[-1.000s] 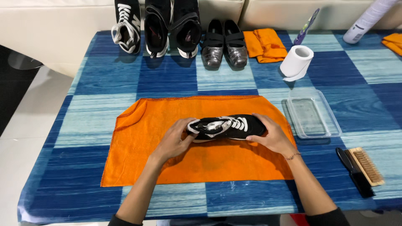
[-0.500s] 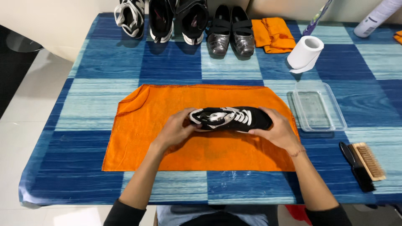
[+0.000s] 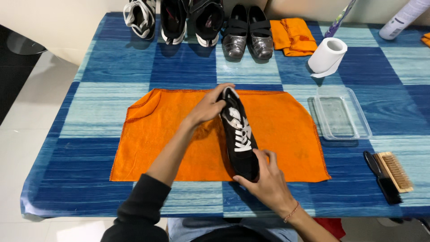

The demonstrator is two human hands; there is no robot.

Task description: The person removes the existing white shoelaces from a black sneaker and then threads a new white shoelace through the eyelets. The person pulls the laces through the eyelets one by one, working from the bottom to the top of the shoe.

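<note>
A black sneaker with white laces (image 3: 239,136) lies lengthwise on an orange cloth (image 3: 161,134) in the middle of the table, heel away from me and toe toward me. My left hand (image 3: 208,105) grips its heel end. My right hand (image 3: 264,179) holds its toe end near the cloth's front edge.
On the blue checked tablecloth (image 3: 107,67) at the back stand several shoes (image 3: 174,18), a silvery pair (image 3: 247,33), a folded orange cloth (image 3: 292,36) and a paper roll (image 3: 328,56). A clear plastic tray (image 3: 340,114) and two brushes (image 3: 389,175) lie to the right.
Both hands have turned the sneaker from lying crosswise on the cloth to lying lengthwise, toe toward me. The view has tilted slightly.
</note>
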